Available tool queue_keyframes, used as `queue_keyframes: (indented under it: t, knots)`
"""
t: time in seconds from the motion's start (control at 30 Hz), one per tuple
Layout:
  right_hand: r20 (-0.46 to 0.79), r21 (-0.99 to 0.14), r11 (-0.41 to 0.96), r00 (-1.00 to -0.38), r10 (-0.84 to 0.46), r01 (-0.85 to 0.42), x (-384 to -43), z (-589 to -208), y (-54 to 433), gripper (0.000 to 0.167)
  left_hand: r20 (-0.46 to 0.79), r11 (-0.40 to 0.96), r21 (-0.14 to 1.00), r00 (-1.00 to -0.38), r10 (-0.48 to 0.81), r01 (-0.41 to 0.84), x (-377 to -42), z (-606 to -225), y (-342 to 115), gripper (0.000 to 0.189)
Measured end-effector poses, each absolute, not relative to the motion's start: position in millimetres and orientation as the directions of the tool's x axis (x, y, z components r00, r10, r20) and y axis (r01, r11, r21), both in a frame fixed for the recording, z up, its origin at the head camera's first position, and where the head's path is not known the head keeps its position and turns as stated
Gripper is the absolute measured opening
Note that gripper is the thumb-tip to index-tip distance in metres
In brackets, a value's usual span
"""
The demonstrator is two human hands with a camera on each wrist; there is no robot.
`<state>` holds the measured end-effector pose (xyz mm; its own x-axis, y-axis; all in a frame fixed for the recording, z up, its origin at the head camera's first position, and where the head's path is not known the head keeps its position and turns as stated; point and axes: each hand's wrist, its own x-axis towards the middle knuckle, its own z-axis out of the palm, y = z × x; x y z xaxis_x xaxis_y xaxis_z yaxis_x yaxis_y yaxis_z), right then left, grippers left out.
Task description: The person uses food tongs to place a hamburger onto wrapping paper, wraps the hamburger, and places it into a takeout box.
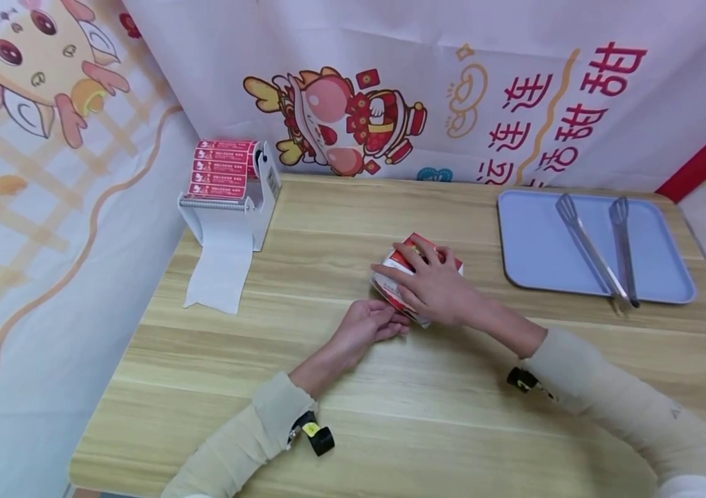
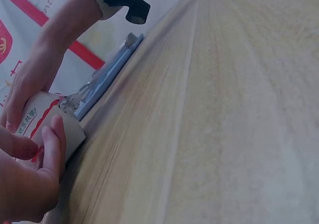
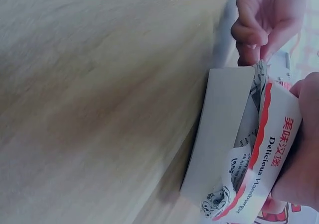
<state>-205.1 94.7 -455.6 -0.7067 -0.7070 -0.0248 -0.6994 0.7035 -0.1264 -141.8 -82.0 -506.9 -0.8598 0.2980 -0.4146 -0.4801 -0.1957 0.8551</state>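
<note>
A red and white paper hamburger box [image 1: 395,266] sits on the wooden table, its lid lowered over a white base. Printed wrapping paper [image 3: 239,164] pokes out through the gap between lid and base. My right hand [image 1: 440,287] grips the lid from above, fingers spread over its top and thumb on the near side. At the box's left corner, my left hand [image 1: 368,328] is turned palm up, with thumb and fingertips pinching the edge. That same left hand [image 2: 30,174] partly covers the box's side wall in the left wrist view.
A white dispenser [image 1: 262,207] with a roll of red labels [image 1: 219,169] stands at the back left, its white backing strip [image 1: 222,270] hanging onto the table. At the right lies a blue tray [image 1: 533,242] holding two pairs of metal tongs [image 1: 590,245]. A printed cloth [image 1: 203,69] hangs behind.
</note>
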Motion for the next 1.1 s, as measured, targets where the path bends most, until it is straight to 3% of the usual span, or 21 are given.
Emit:
queue_keyframes:
  t: [0.3, 0.57, 0.7, 0.97, 1.1]
  knots:
    - [-0.025, -0.114, 0.749, -0.752, -0.658, -0.652, -199.6, -455.8, 86.6, 0.051, -0.38, -0.239, 0.869, -0.893, 0.24, -0.434, -142.6, -509.8, -75.2, 0.025]
    - [-0.04, -0.092, 0.752, -0.753, -0.657, -0.652, -202.0, -453.0, 87.3, 0.05, -0.4, -0.218, 0.864, -0.882, 0.249, -0.453, -146.2, -507.0, -77.1, 0.026]
    - [-0.095, -0.152, 0.721, -0.716, -0.692, -0.677, -208.0, -442.2, 92.0, 0.048, -0.43, -0.242, 0.84, -0.867, 0.251, -0.486, -148.4, -507.6, -79.2, 0.023]
    - [-0.213, -0.16, 0.583, -0.549, -0.808, -0.797, -217.2, -424.5, 106.1, 0.065, -0.454, -0.229, 0.83, -0.855, 0.252, -0.508, -148.3, -507.8, -81.2, 0.028]
    - [-0.202, -0.146, 0.569, -0.539, -0.818, -0.809, -218.6, -425.2, 107.4, 0.064, -0.46, -0.217, 0.831, -0.852, 0.25, -0.512, -148.1, -506.5, -82.1, 0.028]
